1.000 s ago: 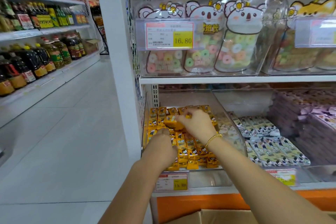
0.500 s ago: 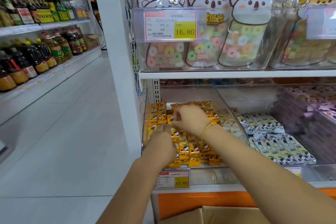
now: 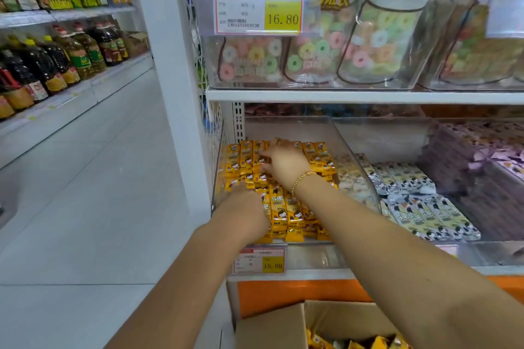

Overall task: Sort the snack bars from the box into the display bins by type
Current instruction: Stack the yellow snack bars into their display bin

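clear glossy plastic bin [image 3: 312,127] | snack bars [image 3: 292,215] — glossy wrappers | box [image 3: 272,331] — matt cardboard

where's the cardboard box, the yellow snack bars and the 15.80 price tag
cardboard box [image 3: 272,331], head view, left flap
yellow snack bars [image 3: 293,215], head view, front-row wrapper
15.80 price tag [image 3: 259,261], head view, tag's middle

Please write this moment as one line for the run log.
stage: arranging | left hand: on front yellow bars | right hand: flat on back rows | box: bars inside
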A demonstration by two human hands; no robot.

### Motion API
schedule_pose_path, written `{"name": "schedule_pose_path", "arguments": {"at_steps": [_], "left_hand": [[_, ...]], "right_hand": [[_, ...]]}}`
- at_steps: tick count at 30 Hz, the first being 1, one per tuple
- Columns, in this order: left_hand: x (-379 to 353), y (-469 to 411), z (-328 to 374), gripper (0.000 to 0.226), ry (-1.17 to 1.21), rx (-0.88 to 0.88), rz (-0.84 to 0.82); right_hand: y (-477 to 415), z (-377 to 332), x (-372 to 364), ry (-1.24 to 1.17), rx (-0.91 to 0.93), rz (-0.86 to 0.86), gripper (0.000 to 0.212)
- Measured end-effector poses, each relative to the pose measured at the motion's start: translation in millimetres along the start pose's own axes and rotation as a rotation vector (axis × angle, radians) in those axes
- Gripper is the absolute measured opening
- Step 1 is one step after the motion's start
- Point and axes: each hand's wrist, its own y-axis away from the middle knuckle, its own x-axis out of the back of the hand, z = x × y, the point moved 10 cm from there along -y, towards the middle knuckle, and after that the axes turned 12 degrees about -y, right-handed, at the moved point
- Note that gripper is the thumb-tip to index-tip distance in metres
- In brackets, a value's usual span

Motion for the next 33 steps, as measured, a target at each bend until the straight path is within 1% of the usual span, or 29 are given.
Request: {"name": "schedule_pose_path", "arguments": {"at_steps": [2, 3, 5, 8, 10, 11, 13, 14, 16, 17, 19, 22, 24, 26, 27, 28, 30, 31, 33], "left_hand": [[5.3, 5.1, 0.2, 0.025, 0.032, -0.013, 0.057], [8.2, 10.1, 1.1, 0.023, 0.040, -0.021, 0.095], [8.3, 22.0, 3.6, 0.032, 0.015, -0.029, 0.144], [1.3, 39.6, 3.7, 0.043, -0.008, 0.004, 0.211], [1.6, 56.7, 8.0, 0.046, -0.026, 0.001, 0.272], [2.7, 67.3, 14.6, 0.046, -0.028, -0.030, 0.312], [9.9, 96.2, 37.1, 0.043, 0.027, -0.150, 0.451], [9.9, 111.7, 50.5, 0.040, 0.071, -0.214, 0.515], [-7.2, 136.7, 73.9, 0.036, 0.159, -0.278, 0.551], [-26.1, 143.5, 81.5, 0.036, 0.203, -0.274, 0.532], [-77.1, 151.7, 95.1, 0.038, 0.242, -0.233, 0.418], [-168.2, 159.7, 108.1, 0.045, 0.239, -0.150, 0.144], [-224.1, 165.7, 112.0, 0.057, 0.247, -0.097, -0.057], [-257.3, 170.1, 116.1, 0.069, 0.239, -0.068, -0.191], [-265.9, 171.1, 116.8, 0.072, 0.224, -0.058, -0.236], [-270.5, 170.9, 117.9, 0.072, 0.214, -0.051, -0.272], [-274.5, 169.0, 119.3, 0.070, 0.226, -0.055, -0.312], [-273.8, 168.5, 119.6, 0.069, 0.231, -0.062, -0.315], [-271.1, 170.2, 121.4, 0.068, 0.242, -0.074, -0.321]], "right_hand": [[-1.9, 1.0, 2.3, -0.030, -0.030, -0.003, 0.045], [0.6, 0.3, 5.2, -0.054, -0.032, -0.003, 0.046], [15.6, -3.7, 14.9, -0.143, -0.010, 0.016, 0.046], [57.6, -9.5, 35.8, -0.236, 0.058, 0.060, 0.035], [98.4, -5.3, 54.5, -0.316, 0.077, 0.138, 0.030], [123.2, -0.7, 65.8, -0.372, 0.082, 0.201, 0.026], [178.0, 11.5, 84.4, -0.479, 0.086, 0.317, 0.018], [204.5, 20.2, 88.0, -0.502, 0.076, 0.344, 0.019], [248.7, 40.0, 80.0, -0.482, 0.048, 0.313, 0.022], [264.3, 51.3, 67.2, -0.468, 0.027, 0.249, 0.022], [287.3, 80.1, 21.3, -0.432, -0.055, 0.032, 0.018], [322.6, 133.0, -64.5, -0.357, -0.221, -0.286, 0.014], [350.5, 164.2, -114.1, -0.329, -0.325, -0.405, 0.010], [376.7, 184.7, -157.0, -0.323, -0.397, -0.492, 0.013], [388.1, 190.0, -176.3, -0.316, -0.427, -0.540, 0.009], [395.7, 193.7, -193.7, -0.313, -0.442, -0.573, 0.017], [403.7, 192.3, -226.4, -0.316, -0.427, -0.646, 0.054], [405.3, 186.3, -240.6, -0.320, -0.394, -0.685, 0.065], [407.1, 171.0, -264.3, -0.309, -0.313, -0.749, 0.075]]}}
